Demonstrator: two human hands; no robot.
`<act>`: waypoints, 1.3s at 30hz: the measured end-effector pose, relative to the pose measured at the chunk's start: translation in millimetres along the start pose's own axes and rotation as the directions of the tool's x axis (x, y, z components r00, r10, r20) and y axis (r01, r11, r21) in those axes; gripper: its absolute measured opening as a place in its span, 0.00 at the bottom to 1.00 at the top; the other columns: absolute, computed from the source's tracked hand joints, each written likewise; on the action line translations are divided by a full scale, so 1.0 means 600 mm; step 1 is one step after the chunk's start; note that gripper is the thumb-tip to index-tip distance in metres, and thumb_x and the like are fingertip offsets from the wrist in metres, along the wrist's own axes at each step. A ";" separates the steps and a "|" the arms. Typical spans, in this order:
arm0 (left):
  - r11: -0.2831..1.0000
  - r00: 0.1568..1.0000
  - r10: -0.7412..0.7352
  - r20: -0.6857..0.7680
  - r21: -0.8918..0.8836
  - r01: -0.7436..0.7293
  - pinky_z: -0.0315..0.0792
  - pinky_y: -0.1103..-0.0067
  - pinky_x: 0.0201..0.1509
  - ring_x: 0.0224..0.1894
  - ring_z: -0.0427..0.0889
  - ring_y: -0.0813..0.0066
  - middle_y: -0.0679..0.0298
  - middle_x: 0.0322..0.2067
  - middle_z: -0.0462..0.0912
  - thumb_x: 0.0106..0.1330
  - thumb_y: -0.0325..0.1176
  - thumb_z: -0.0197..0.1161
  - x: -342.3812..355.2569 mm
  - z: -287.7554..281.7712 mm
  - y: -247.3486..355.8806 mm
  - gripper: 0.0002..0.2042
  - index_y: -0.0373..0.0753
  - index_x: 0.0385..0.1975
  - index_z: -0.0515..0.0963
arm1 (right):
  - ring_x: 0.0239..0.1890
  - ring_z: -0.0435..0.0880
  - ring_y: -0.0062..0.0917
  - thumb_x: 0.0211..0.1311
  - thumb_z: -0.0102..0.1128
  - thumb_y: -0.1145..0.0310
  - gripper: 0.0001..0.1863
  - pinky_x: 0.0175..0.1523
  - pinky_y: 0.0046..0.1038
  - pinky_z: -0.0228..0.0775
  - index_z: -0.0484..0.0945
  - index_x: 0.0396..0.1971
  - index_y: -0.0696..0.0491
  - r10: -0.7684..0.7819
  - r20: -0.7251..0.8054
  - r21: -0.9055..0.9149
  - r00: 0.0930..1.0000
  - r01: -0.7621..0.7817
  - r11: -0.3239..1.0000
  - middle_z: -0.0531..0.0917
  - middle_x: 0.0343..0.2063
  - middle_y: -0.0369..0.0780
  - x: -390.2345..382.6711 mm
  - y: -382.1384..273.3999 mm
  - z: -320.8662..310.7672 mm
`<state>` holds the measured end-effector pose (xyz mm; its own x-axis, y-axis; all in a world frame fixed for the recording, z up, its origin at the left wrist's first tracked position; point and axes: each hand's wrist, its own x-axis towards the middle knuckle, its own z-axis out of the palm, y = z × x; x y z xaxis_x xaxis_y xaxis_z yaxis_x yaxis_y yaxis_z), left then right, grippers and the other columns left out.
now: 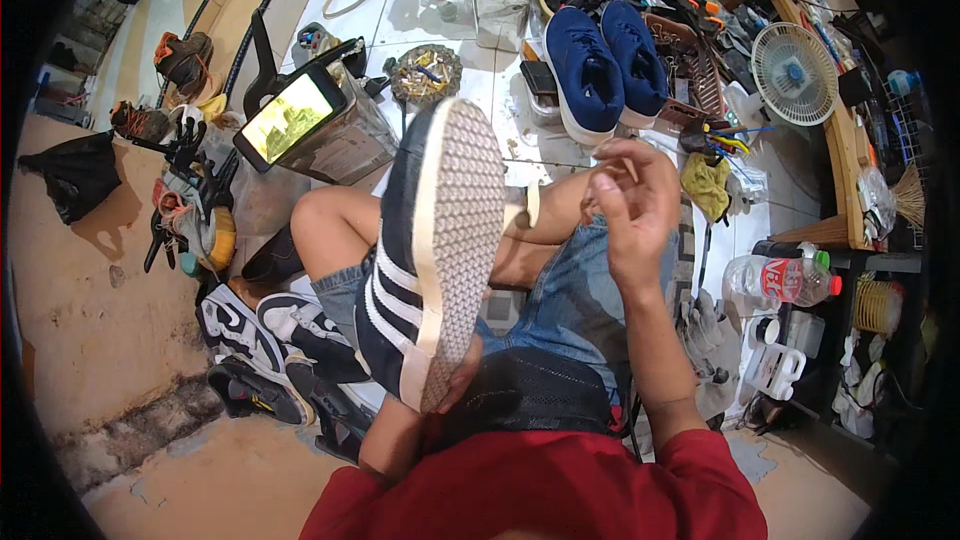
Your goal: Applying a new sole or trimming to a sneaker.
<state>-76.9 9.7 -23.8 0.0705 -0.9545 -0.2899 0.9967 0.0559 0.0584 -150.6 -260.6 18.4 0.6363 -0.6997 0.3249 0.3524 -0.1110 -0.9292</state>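
Observation:
A dark sneaker with white side stripes (395, 290) stands on its heel in front of me, its patterned pale sole (462, 220) turned toward the right. My left hand (462, 377) is shut around its heel end, partly hidden behind the shoe. To the right, above my leg, my right hand (635, 205) is raised with fingers loosely bent and apart, and I see nothing held in it. A curved cream strip (533, 204) shows between the sole and that hand; whether it is attached to the shoe I cannot tell.
Blue sneakers (585, 75) sit on the tiles ahead, beside a full ashtray (427, 75). A lit phone (290, 118) leans on a clear container at left. More shoes (240, 330) lie lower left. At right are a white fan (795, 73) and plastic bottle (775, 280).

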 end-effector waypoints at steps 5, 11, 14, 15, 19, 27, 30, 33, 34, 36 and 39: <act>0.993 0.963 0.118 0.244 -0.017 -0.117 0.66 0.69 0.05 0.09 0.68 0.53 0.46 0.18 0.64 0.74 0.53 0.35 0.016 0.010 0.018 0.31 0.44 0.72 0.46 | 0.44 0.74 0.21 0.58 0.60 0.77 0.15 0.46 0.23 0.69 0.74 0.47 0.56 0.087 0.105 -0.033 0.991 -0.084 0.996 0.75 0.45 0.38 -0.025 0.005 0.015; 0.992 0.948 0.129 0.290 -0.041 -0.122 0.67 0.66 0.06 0.10 0.69 0.50 0.38 0.19 0.66 0.74 0.53 0.34 0.006 -0.016 0.006 0.31 0.43 0.72 0.46 | 0.56 0.73 0.36 0.49 0.70 0.68 0.23 0.59 0.36 0.63 0.77 0.48 0.54 -0.166 0.466 -0.382 0.869 0.367 0.848 0.78 0.51 0.44 -0.007 -0.019 0.042; 0.999 0.939 0.037 0.343 0.008 -0.042 0.73 0.61 0.12 0.18 0.77 0.42 0.28 0.24 0.69 0.74 0.55 0.31 0.004 -0.051 0.013 0.32 0.42 0.72 0.47 | 0.53 0.76 0.35 0.46 0.75 0.64 0.24 0.59 0.37 0.62 0.79 0.44 0.55 -0.208 0.503 -0.240 0.839 0.367 0.899 0.81 0.45 0.42 -0.005 0.015 0.046; 0.912 0.948 0.060 0.314 0.369 -0.180 0.68 0.65 0.09 0.14 0.73 0.47 0.31 0.21 0.69 0.75 0.53 0.33 0.001 -0.028 0.011 0.31 0.36 0.70 0.50 | 0.49 0.78 0.34 0.46 0.75 0.64 0.22 0.60 0.37 0.61 0.80 0.41 0.55 -0.184 0.521 -0.153 0.834 0.303 0.941 0.82 0.42 0.40 -0.003 0.028 0.039; 0.830 0.962 0.042 0.270 0.526 -0.184 0.76 0.66 0.19 0.23 0.79 0.48 0.34 0.29 0.75 0.75 0.51 0.40 0.028 -0.048 0.036 0.31 0.27 0.63 0.60 | 0.37 0.80 0.28 0.49 0.74 0.65 0.14 0.58 0.36 0.62 0.81 0.33 0.55 -0.198 0.637 -0.033 0.745 0.284 0.958 0.82 0.32 0.36 0.009 0.040 0.030; 0.390 0.893 0.445 -0.063 0.912 -0.130 0.69 0.67 0.62 0.56 0.77 0.64 0.53 0.55 0.77 0.49 0.21 0.75 -0.103 -0.119 0.112 0.39 0.30 0.63 0.62 | 0.37 0.85 0.32 0.53 0.70 0.76 0.06 0.44 0.26 0.76 0.82 0.30 0.59 -0.120 0.752 0.039 0.648 0.137 0.990 0.85 0.30 0.41 -0.024 0.069 0.069; 0.494 0.910 0.404 -0.089 0.859 -0.135 0.68 0.61 0.63 0.54 0.79 0.51 0.45 0.53 0.78 0.62 0.27 0.60 -0.114 -0.110 0.138 0.16 0.33 0.50 0.75 | 0.38 0.87 0.34 0.53 0.70 0.76 0.07 0.43 0.29 0.78 0.81 0.32 0.61 -0.239 0.745 0.184 0.622 0.153 0.971 0.86 0.32 0.43 -0.034 0.065 0.082; 0.627 0.765 0.566 0.306 0.443 -0.641 0.62 0.46 0.64 0.56 0.72 0.32 0.40 0.53 0.74 0.67 0.41 0.54 -0.075 -0.071 0.122 0.18 0.37 0.51 0.74 | 0.36 0.86 0.32 0.55 0.68 0.72 0.08 0.41 0.29 0.77 0.80 0.31 0.58 -0.275 0.726 0.202 0.630 0.186 0.962 0.84 0.30 0.41 -0.039 0.057 0.095; 0.523 0.740 0.609 0.287 0.557 -0.646 0.61 0.47 0.64 0.58 0.71 0.33 0.40 0.55 0.72 0.67 0.45 0.54 -0.074 -0.029 0.120 0.21 0.38 0.54 0.72 | 0.35 0.85 0.32 0.55 0.69 0.72 0.08 0.40 0.29 0.77 0.80 0.31 0.58 -0.299 0.717 0.192 0.630 0.234 0.953 0.84 0.30 0.40 -0.041 0.057 0.096; 0.122 0.661 0.694 0.285 0.859 -0.498 0.60 0.51 0.66 0.61 0.68 0.37 0.42 0.61 0.65 0.55 0.67 0.60 -0.085 0.004 0.100 0.41 0.40 0.59 0.65 | 0.35 0.85 0.32 0.55 0.69 0.72 0.08 0.40 0.29 0.77 0.80 0.31 0.58 -0.273 0.706 0.179 0.653 0.208 0.962 0.84 0.30 0.40 -0.050 0.058 0.100; -0.052 0.640 0.678 0.361 0.893 -0.448 0.60 0.53 0.66 0.61 0.68 0.39 0.39 0.61 0.65 0.51 0.64 0.68 -0.093 0.084 0.032 0.42 0.39 0.59 0.65 | 0.36 0.86 0.32 0.53 0.70 0.72 0.08 0.40 0.29 0.78 0.81 0.31 0.59 -0.244 0.713 0.154 0.657 0.193 0.969 0.85 0.30 0.42 -0.055 0.046 0.106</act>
<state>-63.9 49.3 41.8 0.7070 -0.6788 0.1985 -0.1189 0.1626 0.9795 -118.4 -195.8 -6.7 0.8215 0.0711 0.5658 0.5700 -0.1336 -0.8107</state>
